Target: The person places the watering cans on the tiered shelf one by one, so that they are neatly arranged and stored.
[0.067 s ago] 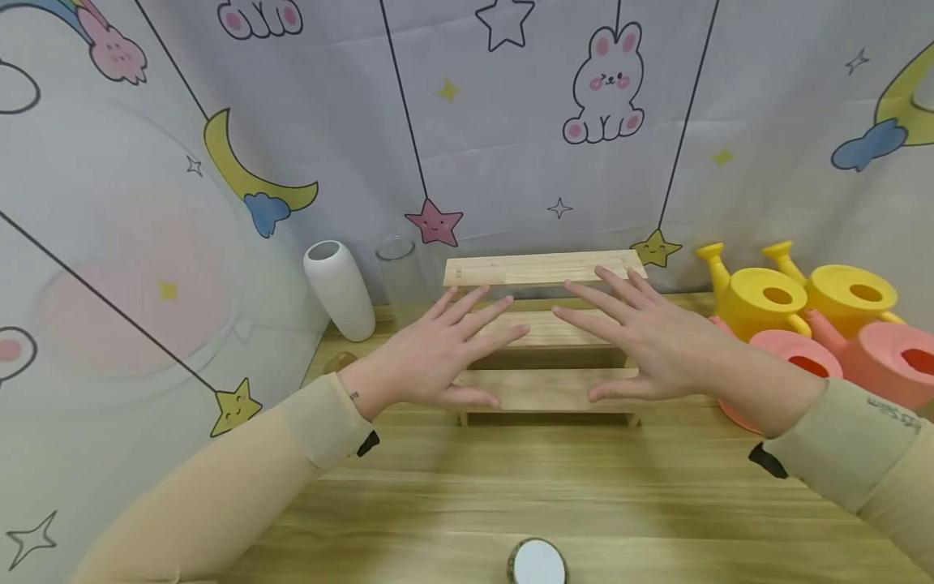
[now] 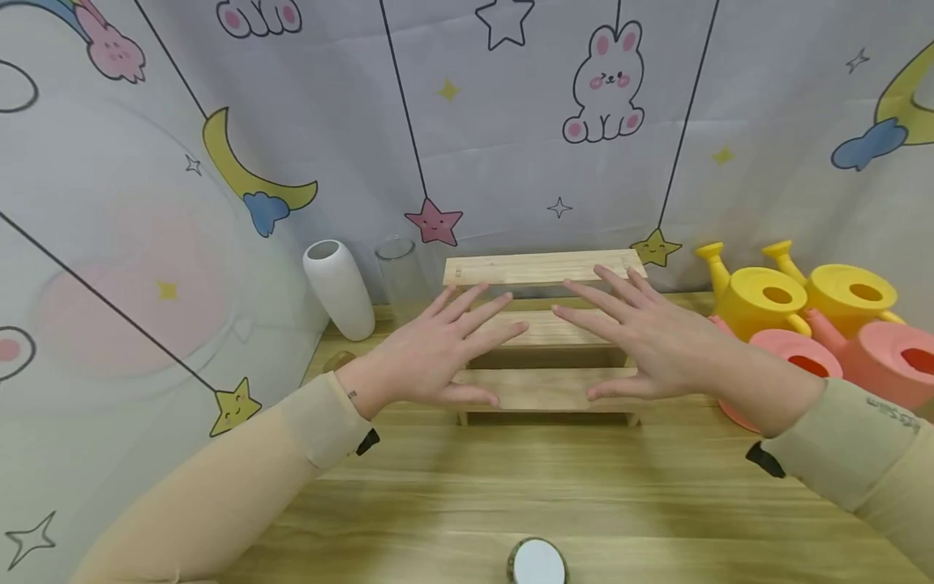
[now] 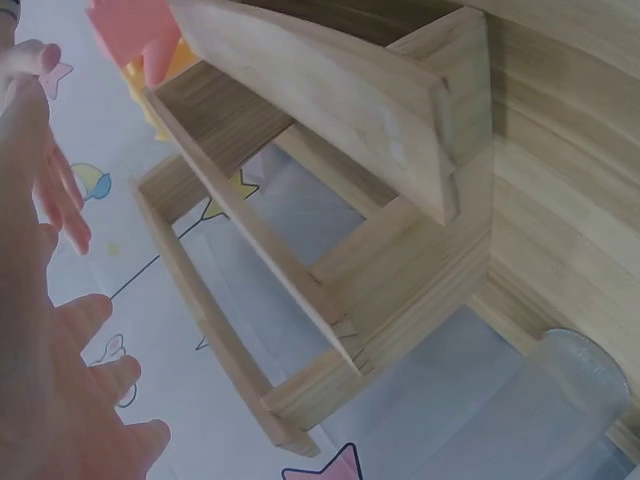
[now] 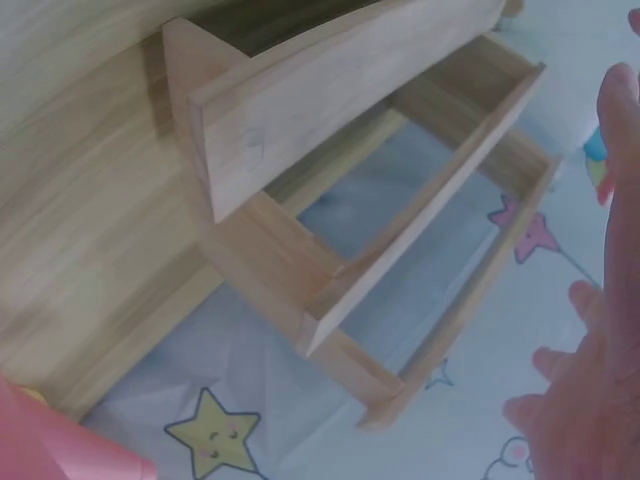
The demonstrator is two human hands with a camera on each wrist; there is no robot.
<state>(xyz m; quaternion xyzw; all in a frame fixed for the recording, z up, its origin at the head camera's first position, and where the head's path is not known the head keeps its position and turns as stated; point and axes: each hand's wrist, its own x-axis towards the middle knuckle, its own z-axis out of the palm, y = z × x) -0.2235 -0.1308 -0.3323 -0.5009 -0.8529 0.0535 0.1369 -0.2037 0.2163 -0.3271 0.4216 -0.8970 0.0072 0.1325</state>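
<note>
Both hands are held out, palms down and fingers spread, over a stepped wooden shelf (image 2: 547, 389) with three tiers. My left hand (image 2: 438, 349) is above the shelf's left part, and my right hand (image 2: 642, 341) is above its right part. Neither hand holds anything, and a gap separates them. In the left wrist view the shelf (image 3: 320, 110) stands apart from the left fingers (image 3: 115, 380). The right wrist view shows the shelf (image 4: 330, 100) away from the right fingers (image 4: 560, 365) too.
At the back left stand a white vase (image 2: 339, 292) and a clear glass cylinder (image 2: 401, 280). Yellow watering cans (image 2: 759, 304) and pink watering cans (image 2: 893, 361) crowd the right side. A round white-topped object (image 2: 538, 561) lies at the table's front. A printed curtain (image 2: 511, 162) hangs behind.
</note>
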